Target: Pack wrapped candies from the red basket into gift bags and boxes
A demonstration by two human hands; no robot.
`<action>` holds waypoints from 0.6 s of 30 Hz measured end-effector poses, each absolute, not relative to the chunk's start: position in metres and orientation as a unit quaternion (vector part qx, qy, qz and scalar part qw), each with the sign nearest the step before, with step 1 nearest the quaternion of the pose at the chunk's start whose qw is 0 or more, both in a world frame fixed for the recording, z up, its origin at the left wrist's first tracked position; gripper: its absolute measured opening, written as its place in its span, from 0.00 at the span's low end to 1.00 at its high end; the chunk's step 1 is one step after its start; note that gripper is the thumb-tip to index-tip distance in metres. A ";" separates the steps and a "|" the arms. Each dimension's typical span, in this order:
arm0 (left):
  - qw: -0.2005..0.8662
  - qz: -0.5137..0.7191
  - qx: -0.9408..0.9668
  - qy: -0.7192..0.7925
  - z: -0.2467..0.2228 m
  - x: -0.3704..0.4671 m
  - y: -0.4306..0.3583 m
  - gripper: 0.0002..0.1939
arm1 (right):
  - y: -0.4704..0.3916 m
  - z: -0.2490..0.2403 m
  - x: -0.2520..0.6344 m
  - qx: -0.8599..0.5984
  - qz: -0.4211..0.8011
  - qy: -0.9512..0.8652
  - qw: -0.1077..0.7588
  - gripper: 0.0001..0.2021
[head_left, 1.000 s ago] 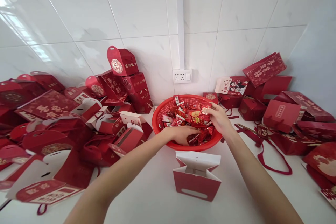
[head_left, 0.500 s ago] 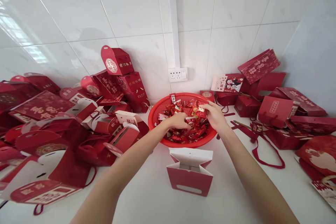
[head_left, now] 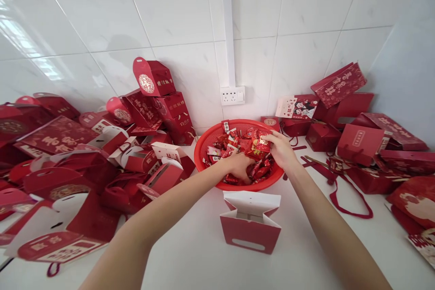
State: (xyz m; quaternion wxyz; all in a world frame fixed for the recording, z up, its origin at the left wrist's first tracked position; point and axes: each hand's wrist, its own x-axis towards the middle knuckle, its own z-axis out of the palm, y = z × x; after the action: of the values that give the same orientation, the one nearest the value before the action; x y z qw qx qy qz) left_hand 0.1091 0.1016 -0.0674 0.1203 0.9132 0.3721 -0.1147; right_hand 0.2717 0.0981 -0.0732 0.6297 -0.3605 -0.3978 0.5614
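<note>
A red plastic basket stands against the wall, filled with red-wrapped candies. My left hand reaches down among the candies, its fingertips buried, so whether it grips any is hidden. At the basket's right rim my right hand is closed on red and gold candy packets, held above the pile. Just in front of the basket a red paper box stands upright with its white-lined top open.
Many red gift boxes are heaped at the left. More boxes lie at the right, with a red ribbon and scissors near them. A wall socket is behind the basket.
My left hand has moved slightly right and deeper into the candies. My right hand still holds its packets at the rim. The whole view has shifted a little.
</note>
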 end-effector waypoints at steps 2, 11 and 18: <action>0.126 -0.135 0.912 0.366 -0.070 0.111 0.102 0.23 | 0.097 -0.073 0.271 -0.360 0.562 -0.398 0.630 0.16; 0.184 -0.138 0.914 0.335 -0.068 0.114 0.097 0.25 | 0.096 -0.072 0.270 -0.357 0.561 -0.391 0.636 0.13; 0.283 -0.135 0.887 0.340 -0.061 0.113 0.099 0.22 | 0.097 -0.073 0.270 -0.361 0.558 -0.392 0.636 0.13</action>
State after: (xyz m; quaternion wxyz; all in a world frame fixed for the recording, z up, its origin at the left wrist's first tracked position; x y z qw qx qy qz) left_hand 0.1125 0.0994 -0.0608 0.2834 0.8866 0.3397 -0.1352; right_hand 0.2704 0.0973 -0.0725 0.6356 -0.3614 -0.3919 0.5585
